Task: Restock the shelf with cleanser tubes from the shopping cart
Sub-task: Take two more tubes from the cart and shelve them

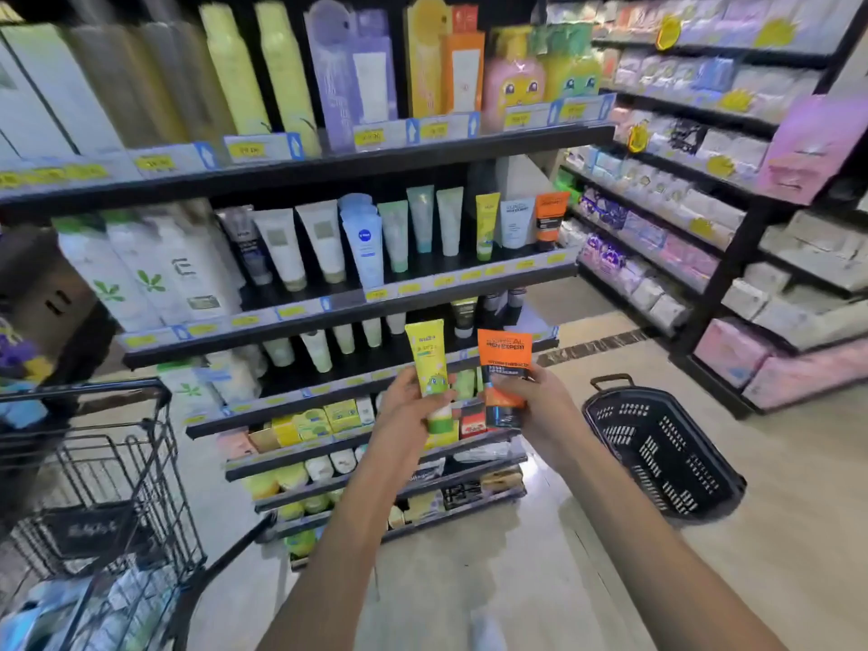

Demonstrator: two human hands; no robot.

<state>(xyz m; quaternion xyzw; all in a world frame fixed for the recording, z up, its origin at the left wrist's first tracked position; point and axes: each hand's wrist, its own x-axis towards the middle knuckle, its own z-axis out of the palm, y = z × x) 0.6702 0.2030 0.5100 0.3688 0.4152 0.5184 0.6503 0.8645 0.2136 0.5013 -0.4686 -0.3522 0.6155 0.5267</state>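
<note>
Left hand: raised before the shelving, fingers curled round the lower part of a yellow cleanser tube; tube upright, crimped end up, green-and-white cap end down below the palm.

Right hand: raised just beside the left, fingers and thumb clamped on the lower half of an orange cleanser tube; tube upright, orange top and dark lower end, tilted slightly toward the yellow one. Tubes close together, tops apart, whether touching lower down not discernible.

Shelf unit: black, several tiers, yellow price tags along the front edges. Top tier stocked with tall yellow bottles, purple and orange boxes, pink and yellow character bottles. Middle shelf: row of standing tubes, white, pale green and blue, with a matching yellow tube and a matching orange tube near the right end. Lower tiers: further tubes and small boxes, blurred.

Shopping cart: black wire, lower left, near the left forearm; pale packets inside, contents too blurred to identify.

Hand basket: dark plastic, perforated, on the floor to the right of the right hand, tipped at an angle.

Side shelving: at right, filled with pale wrapped packs.
</note>
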